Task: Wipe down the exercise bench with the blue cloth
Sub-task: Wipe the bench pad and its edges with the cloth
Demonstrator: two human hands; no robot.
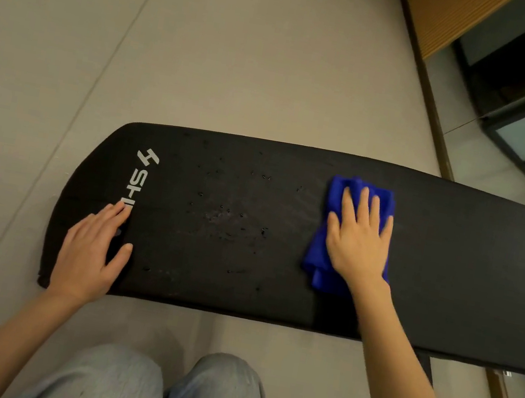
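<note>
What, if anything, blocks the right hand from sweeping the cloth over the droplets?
Probably nothing, so yes: the right hand lies flat on the cloth, with only bare bench between it and the droplets. The left hand rests beyond them.

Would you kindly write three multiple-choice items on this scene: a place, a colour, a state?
1. Where does the left hand rest?
A) on a knee
B) on the exercise bench beside the white logo
C) on the floor

2. What colour is the cloth?
A) red
B) white
C) blue

3. How does the right hand lie?
A) flat on the cloth, fingers straight
B) clenched in a fist
C) raised off the bench

Answers: 1 B, its fingertips reach the white logo; 2 C, it is vivid blue; 3 A, the palm covers the cloth.
</note>
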